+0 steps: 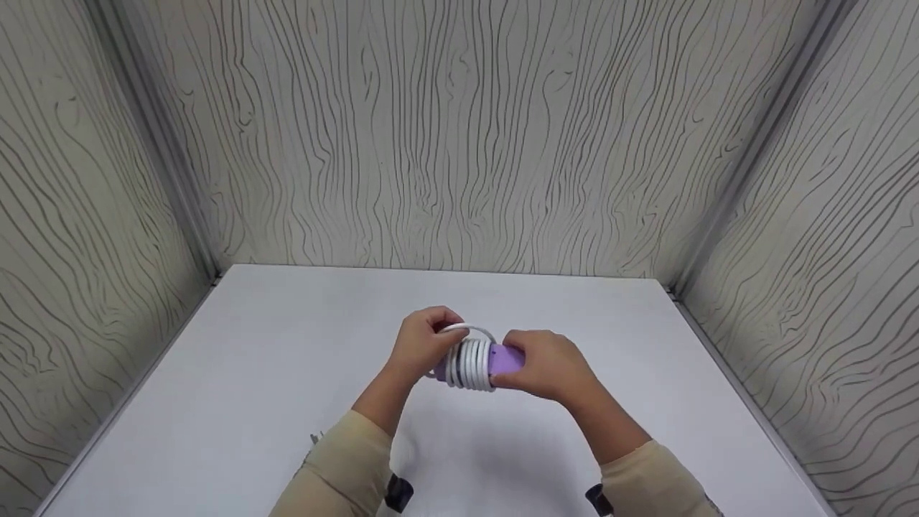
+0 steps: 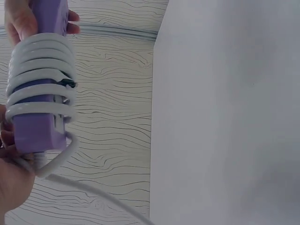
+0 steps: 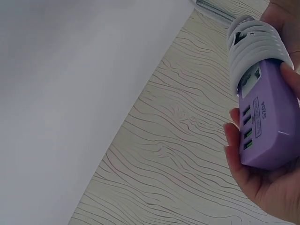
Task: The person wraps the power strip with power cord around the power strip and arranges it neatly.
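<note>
A purple power strip point(image 1: 507, 359) is held up over the table between both hands, with its white cord point(image 1: 475, 365) wound round it in several coils. My right hand point(image 1: 551, 365) grips the strip's bare right end; the right wrist view shows its USB ports point(image 3: 247, 133) and a white socket face point(image 3: 251, 80) partly under the coils. At the other end, my left hand point(image 1: 425, 343) pinches the cord between thumb and fingers, where a loose loop arches over the coils. A stretch of cord point(image 2: 101, 193) trails away below that end in the left wrist view.
A white table point(image 1: 251, 345) lies beneath the hands. Wood-grain patterned panels point(image 1: 445, 143) stand at the back and both sides, joined by grey corner posts point(image 1: 154, 129). Black pieces point(image 1: 398, 493) show by the beige sleeves point(image 1: 337, 467).
</note>
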A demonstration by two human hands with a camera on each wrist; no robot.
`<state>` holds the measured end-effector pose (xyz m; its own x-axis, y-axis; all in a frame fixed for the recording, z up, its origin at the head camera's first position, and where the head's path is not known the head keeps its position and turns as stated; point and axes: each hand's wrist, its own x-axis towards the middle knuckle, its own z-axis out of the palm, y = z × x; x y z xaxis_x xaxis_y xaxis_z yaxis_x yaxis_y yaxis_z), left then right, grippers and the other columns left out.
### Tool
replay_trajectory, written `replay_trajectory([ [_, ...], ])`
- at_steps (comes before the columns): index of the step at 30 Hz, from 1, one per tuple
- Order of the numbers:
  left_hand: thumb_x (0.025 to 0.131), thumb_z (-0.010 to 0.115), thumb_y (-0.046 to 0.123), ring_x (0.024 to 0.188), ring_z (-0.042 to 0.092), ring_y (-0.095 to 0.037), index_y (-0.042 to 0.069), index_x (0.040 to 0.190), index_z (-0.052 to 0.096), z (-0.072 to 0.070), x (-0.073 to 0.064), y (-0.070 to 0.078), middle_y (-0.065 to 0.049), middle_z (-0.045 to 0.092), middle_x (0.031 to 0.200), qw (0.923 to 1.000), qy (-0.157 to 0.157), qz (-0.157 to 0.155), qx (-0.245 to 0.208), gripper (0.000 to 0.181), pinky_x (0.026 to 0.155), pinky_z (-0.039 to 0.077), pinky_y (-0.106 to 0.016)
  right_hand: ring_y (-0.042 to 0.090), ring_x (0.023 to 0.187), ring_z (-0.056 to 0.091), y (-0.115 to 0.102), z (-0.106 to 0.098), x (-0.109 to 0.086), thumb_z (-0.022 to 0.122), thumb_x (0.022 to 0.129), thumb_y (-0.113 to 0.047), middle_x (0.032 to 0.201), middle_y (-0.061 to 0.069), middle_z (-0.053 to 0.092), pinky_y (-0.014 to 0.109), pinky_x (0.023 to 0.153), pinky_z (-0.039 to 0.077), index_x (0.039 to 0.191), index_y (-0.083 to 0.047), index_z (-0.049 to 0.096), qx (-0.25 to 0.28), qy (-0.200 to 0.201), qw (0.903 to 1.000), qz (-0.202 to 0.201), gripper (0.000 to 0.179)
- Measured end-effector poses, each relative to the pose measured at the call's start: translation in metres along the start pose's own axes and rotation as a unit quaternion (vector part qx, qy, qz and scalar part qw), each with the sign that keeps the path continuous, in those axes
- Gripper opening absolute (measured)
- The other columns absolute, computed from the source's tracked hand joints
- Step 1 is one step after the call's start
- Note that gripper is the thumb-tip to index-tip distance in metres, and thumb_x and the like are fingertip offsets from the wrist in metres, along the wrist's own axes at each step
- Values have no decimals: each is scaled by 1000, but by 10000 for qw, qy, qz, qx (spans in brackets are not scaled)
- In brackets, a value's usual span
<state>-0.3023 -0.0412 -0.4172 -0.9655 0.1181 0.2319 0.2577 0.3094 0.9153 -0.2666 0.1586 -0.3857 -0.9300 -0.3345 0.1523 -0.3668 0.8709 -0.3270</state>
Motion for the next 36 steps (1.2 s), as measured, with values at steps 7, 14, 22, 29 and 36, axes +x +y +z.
replay_trajectory([
  [7, 83, 67, 27, 78, 59, -17, 17, 89, 69, 3, 3, 9, 1, 64, 85, 9996, -30, -121, -263, 11, 70, 53, -29, 14, 70, 51, 4, 3, 6, 73, 69, -42, 81, -5, 56, 32, 62, 47, 100, -14, 56, -137, 272, 9992, 242, 45],
  [14, 83, 68, 24, 76, 57, -14, 11, 92, 71, 14, 7, 18, 0, 64, 86, 9967, 270, 672, -366, 16, 68, 52, -24, 17, 72, 53, 8, 8, 17, 67, 76, -36, 86, 3, 57, 36, 66, 48, 105, -5, 54, -450, 793, 9958, 111, 45],
  [22, 84, 66, 26, 69, 52, -13, 10, 93, 70, 24, 4, 16, -2, 59, 77, 9934, 374, 686, -840, 19, 60, 48, -23, 20, 77, 55, 10, -3, 25, 65, 77, -41, 91, 7, 60, 37, 67, 48, 108, -3, 55, 113, 913, 9929, 754, 51],
  [29, 87, 62, 24, 67, 53, -14, 8, 95, 69, 33, 0, 7, -10, 62, 81, 9835, 275, 402, -1744, 19, 61, 48, -22, 24, 82, 57, 18, -15, 31, 65, 76, -43, 96, 11, 62, 39, 68, 49, 110, -2, 56, 926, 793, 9846, 1254, 53],
  [36, 89, 59, 12, 67, 55, -15, 3, 94, 67, 37, -16, 20, -13, 64, 83, 9771, 64, 368, -2093, 13, 64, 50, -25, 31, 94, 58, 24, -24, 31, 64, 80, -41, 105, 16, 61, 46, 78, 49, 114, 0, 54, 1544, 622, 9753, 1455, 54],
])
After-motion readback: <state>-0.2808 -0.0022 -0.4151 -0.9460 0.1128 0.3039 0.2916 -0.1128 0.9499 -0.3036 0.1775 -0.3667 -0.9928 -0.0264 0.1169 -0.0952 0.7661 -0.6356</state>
